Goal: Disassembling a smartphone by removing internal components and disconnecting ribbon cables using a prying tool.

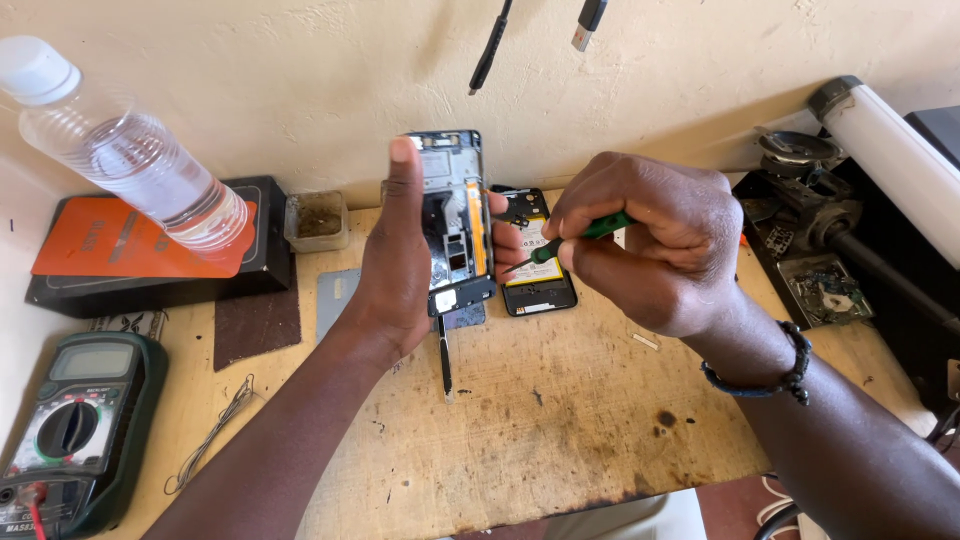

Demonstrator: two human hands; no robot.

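My left hand (398,262) holds an opened phone frame (452,225) upright above the wooden bench, thumb along its left edge, fingers wrapped behind. Its inner parts and an orange strip face me. My right hand (655,240) grips a green-handled screwdriver (575,238), its tip pointing left toward the frame's right edge. Behind the frame, a second opened phone (540,280) with its battery showing lies flat on the bench.
A clear plastic bottle (125,150) rests on an orange-and-black box (150,250) at the left. A green multimeter (75,425) sits front left. A thin tool (445,365) lies on the bench (560,420). Loose parts and a white tube (890,150) are at the right.
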